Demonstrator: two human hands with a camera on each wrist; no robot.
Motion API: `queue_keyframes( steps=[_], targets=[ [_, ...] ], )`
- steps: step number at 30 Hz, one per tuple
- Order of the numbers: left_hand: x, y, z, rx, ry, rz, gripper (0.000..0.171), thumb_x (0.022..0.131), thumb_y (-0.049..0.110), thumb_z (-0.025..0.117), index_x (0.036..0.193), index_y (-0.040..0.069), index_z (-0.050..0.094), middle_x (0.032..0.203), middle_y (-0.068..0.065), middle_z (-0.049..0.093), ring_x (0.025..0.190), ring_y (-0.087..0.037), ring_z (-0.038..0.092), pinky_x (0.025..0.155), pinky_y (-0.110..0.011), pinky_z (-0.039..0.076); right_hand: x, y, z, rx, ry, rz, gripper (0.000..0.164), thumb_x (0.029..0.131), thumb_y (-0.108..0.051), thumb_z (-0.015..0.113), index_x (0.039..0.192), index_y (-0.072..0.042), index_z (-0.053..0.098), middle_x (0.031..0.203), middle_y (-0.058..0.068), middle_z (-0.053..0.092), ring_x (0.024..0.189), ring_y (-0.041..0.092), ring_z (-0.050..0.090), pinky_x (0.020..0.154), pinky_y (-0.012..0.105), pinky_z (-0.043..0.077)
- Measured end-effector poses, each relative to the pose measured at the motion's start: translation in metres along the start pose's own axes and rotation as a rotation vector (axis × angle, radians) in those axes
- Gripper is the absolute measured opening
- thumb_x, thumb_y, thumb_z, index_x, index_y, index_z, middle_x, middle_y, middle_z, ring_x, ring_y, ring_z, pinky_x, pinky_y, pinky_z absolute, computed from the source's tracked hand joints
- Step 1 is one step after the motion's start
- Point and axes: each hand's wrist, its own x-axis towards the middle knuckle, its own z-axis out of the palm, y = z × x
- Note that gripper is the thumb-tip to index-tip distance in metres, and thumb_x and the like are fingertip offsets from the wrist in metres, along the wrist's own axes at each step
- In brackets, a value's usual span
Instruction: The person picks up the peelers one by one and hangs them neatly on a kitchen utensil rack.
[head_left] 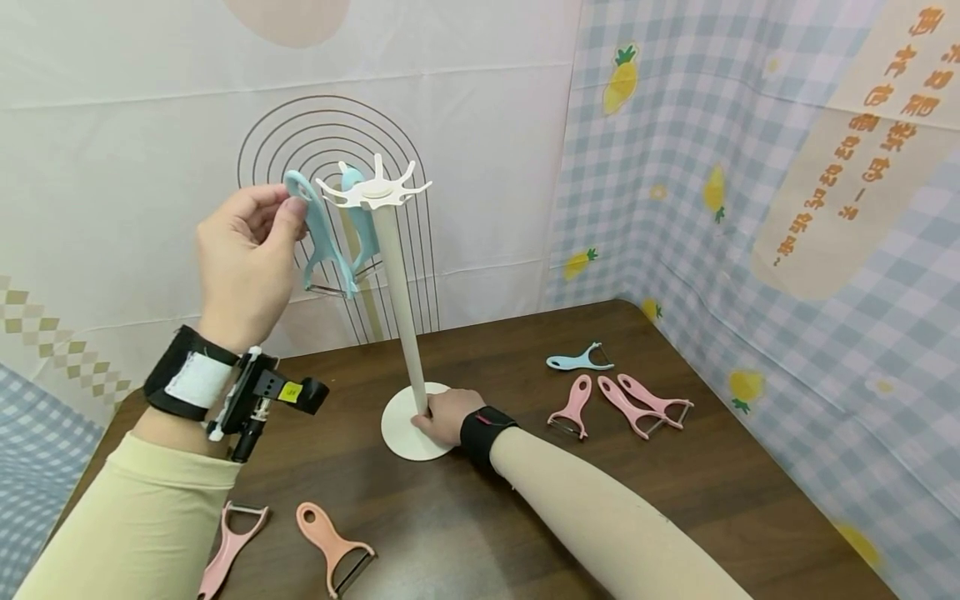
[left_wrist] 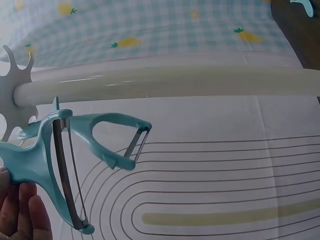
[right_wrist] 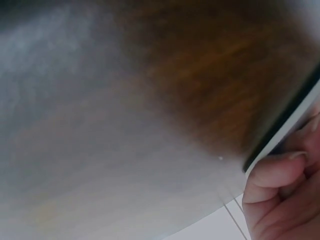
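A white stand (head_left: 401,308) rises from a round base (head_left: 405,433) and carries a ring of upturned hooks (head_left: 377,193) on top. My left hand (head_left: 243,258) pinches a light blue peeler (head_left: 322,242) by its handle end, blade downward, right beside the hooks. Behind it a second blue peeler (head_left: 365,227) hangs from the ring; the left wrist view shows that hanging peeler (left_wrist: 87,131) close to the held one (left_wrist: 30,162). Low down, my right hand (head_left: 450,415) grips the base by its right side. Curled fingers at the base's edge show in the right wrist view.
On the right of the brown table (head_left: 495,492) lie a blue peeler (head_left: 573,362) and several pink peelers (head_left: 576,400). Nearer the front left are a pink peeler (head_left: 232,542) and an orange peeler (head_left: 326,533). Printed cloth (head_left: 495,167) hangs behind the table.
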Motion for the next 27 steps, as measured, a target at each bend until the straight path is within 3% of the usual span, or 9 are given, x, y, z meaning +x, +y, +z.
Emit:
queue_keyframes(
  steps=[13,27],
  targets=[
    [0.0030,0.0062,0.0076,0.006,-0.022,-0.010,0.026,0.097,0.023,0.059,0.111,0.002,0.068,0.099,-0.004,0.071,0.083,-0.013,0.064,0.078,-0.021,0.050,-0.0003,0.0003,0.0006,0.026,-0.008,0.008,0.032,0.095,-0.052,0.052,0.094,-0.022,0.065,0.072,-0.010,0.059,0.068,0.009,0.057,0.061,0.031,0.045],
    [0.0036,0.0038,0.0085,0.021,-0.051,0.012,0.028,0.098,0.024,0.057,0.112,0.002,0.068,0.091,0.000,0.069,0.079,-0.013,0.062,0.075,-0.020,0.049,-0.0007,-0.0003,0.0004,0.021,-0.011,0.008,0.033,0.095,-0.052,0.052,0.094,-0.021,0.065,0.071,-0.010,0.058,0.067,0.009,0.056,0.060,0.031,0.044]
  ],
)
